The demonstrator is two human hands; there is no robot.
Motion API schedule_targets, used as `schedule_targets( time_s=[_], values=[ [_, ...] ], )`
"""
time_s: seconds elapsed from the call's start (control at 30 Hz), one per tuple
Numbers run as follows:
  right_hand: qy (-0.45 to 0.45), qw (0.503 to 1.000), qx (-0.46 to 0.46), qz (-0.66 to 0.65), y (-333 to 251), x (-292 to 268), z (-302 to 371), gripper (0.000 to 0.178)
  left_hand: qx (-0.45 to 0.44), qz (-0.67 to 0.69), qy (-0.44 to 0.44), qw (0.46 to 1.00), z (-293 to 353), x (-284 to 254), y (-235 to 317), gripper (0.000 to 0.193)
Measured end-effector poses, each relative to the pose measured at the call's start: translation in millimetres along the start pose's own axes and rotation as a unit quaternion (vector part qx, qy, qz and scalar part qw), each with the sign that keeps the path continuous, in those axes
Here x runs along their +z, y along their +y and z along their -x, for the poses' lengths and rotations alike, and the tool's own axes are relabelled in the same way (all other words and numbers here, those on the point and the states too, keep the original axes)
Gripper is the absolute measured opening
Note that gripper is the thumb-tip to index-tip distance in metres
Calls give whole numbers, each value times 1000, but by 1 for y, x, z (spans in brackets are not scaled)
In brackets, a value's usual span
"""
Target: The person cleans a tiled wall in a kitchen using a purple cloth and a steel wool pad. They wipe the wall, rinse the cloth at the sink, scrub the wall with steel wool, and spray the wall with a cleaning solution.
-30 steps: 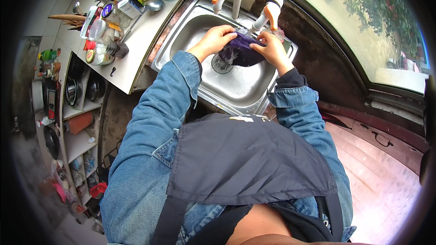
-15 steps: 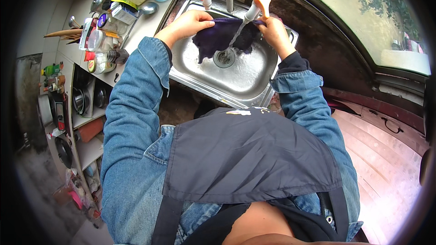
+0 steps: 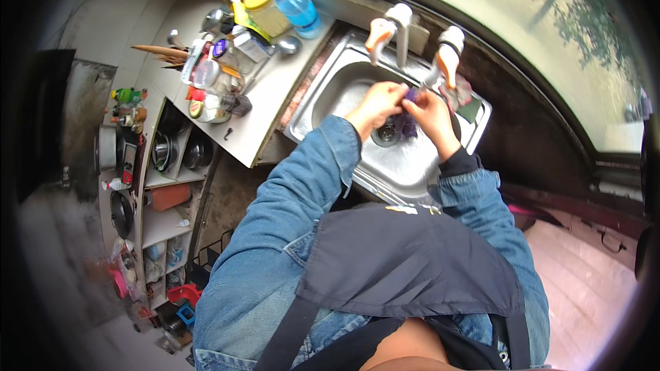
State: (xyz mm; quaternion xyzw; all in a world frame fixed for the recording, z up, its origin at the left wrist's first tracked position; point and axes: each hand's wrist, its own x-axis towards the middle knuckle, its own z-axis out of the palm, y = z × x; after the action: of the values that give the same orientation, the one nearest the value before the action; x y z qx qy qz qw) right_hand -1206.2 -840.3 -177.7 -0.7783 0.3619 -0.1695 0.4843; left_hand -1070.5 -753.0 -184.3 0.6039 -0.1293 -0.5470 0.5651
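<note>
Over the steel sink (image 3: 397,170), my left hand (image 3: 378,106) and my right hand (image 3: 431,118) have come close together. Both are closed on a dark purple cloth (image 3: 410,128), bunched between the fingers with its lower part hanging near the drain (image 3: 386,135). Much of the cloth is hidden behind my hands. Just beyond my right hand stands a white tap with an orange handle (image 3: 448,63). A second tap with an orange handle (image 3: 379,34) rises behind the basin. Whether water is running is hard to make out.
Left of the sink, a white counter (image 3: 242,143) holds a blue bottle (image 3: 297,8), a yellow-lidded jar (image 3: 265,8), a ladle (image 3: 289,45) and several small jars. A green sponge pad (image 3: 470,110) lies on the sink's right rim. Shelves with pots (image 3: 163,151) stand at left.
The cloth was stretched wide between my hands under running water; now it is gathered small. My hands have moved together. The view has shifted, so the sink sits farther right and lower.
</note>
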Motion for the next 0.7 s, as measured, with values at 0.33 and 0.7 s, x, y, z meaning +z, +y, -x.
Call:
schedule_targets(
  time_s=[0.33, 0.7],
  values=[
    [-7, 990, -120, 79, 3, -6, 16, 28, 152, -100, 58, 982, 28, 26, -2, 8],
    [85, 913, 106, -385, 116, -10, -40, 16, 111, 27, 62, 992, -24, -19, -45, 16]
  ],
)
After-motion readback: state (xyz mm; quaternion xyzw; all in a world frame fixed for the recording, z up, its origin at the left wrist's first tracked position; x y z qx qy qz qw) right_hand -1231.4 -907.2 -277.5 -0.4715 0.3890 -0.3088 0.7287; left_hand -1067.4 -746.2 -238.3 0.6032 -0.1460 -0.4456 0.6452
